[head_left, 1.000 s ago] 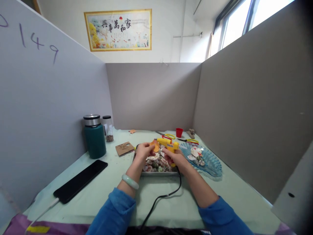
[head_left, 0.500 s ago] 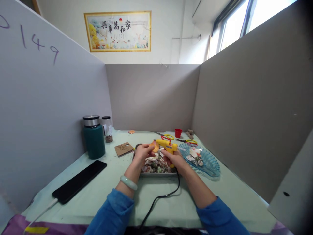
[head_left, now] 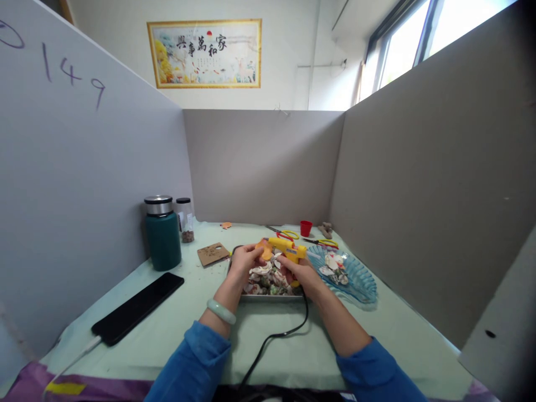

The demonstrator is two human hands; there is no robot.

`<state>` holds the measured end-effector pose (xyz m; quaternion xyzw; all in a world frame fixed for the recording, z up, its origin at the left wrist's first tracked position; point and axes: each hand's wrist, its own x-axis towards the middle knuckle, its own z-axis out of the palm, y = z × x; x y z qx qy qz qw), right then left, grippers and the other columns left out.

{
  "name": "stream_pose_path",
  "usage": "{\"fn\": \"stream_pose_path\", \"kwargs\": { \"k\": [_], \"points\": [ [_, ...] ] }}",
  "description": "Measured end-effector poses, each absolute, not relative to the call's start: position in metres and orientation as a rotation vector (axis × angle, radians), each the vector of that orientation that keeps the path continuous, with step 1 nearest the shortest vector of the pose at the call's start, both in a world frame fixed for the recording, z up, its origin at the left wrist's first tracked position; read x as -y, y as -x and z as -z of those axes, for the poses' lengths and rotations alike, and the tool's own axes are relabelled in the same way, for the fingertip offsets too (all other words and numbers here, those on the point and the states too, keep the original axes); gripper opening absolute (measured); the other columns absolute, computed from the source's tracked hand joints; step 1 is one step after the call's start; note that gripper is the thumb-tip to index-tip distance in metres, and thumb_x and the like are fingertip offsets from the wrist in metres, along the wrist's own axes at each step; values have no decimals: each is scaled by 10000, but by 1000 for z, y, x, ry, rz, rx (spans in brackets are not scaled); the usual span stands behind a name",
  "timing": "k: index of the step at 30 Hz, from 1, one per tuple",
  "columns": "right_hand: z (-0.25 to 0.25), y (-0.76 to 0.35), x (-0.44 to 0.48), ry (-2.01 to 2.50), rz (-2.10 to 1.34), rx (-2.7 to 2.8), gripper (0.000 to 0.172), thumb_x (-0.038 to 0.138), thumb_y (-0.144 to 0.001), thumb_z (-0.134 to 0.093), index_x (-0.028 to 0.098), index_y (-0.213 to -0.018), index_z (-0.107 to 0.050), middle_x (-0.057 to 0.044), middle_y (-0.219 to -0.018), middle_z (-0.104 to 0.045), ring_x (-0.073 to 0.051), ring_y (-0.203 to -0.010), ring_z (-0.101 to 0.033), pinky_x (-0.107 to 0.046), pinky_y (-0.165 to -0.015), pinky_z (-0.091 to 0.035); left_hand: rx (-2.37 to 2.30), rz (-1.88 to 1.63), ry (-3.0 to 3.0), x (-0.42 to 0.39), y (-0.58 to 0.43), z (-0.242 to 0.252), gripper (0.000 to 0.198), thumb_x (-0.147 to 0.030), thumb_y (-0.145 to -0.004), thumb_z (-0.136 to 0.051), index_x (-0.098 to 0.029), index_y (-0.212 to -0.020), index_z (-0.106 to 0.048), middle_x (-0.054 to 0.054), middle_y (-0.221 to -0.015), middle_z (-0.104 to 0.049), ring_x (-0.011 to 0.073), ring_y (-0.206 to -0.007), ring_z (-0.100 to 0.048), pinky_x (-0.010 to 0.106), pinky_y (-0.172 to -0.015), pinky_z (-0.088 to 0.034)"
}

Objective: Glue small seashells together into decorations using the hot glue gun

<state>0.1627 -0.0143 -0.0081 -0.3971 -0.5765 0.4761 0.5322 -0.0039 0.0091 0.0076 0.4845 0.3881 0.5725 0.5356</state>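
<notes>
My left hand [head_left: 247, 261] pinches a flat orange piece [head_left: 264, 249], perhaps paper or felt; I cannot tell which. Wrapped round the handle of a yellow hot glue gun [head_left: 288, 247] is my right hand [head_left: 298, 269]. The gun's nozzle points left, at the upper edge of the orange piece; whether they touch I cannot make out. A whitish glue stick sticks out of the gun's back end. Both hands are above a metal tray [head_left: 272, 299] heaped with whitish, pink and green scraps or shells [head_left: 268, 279]. The gun's black cord [head_left: 278, 335] runs down toward me.
On the right lies a blue ribbed glass dish [head_left: 362, 282] with pale pieces. Behind are scissors [head_left: 320, 243], another pair [head_left: 285, 233], a red cup [head_left: 305, 228] and an orange scrap [head_left: 226, 225]. To the left are cardboard [head_left: 213, 254], a phone [head_left: 138, 308], a green flask [head_left: 162, 237] and a jar [head_left: 185, 220].
The view has shifted very slightly. Both hands keep their grips, the glue gun's nozzle still beside the orange piece.
</notes>
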Motion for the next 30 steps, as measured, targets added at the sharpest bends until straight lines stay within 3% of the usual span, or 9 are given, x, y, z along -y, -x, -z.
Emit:
{"fn": "stream_pose_path", "kwargs": {
  "k": [30],
  "points": [
    [8, -160, 15, 989, -1120, 1402, 357, 498, -702, -696, 162, -667, -581, 26, -493, -535, -65, -371, -408, -200, -365, -291, -872, -1327, -1148, -8, 2, -7, 362, -347, -611, -759, -67, -820, -662, 36, -597, -622, 82, -444, -524, 215, -503, -456]
  ]
}}
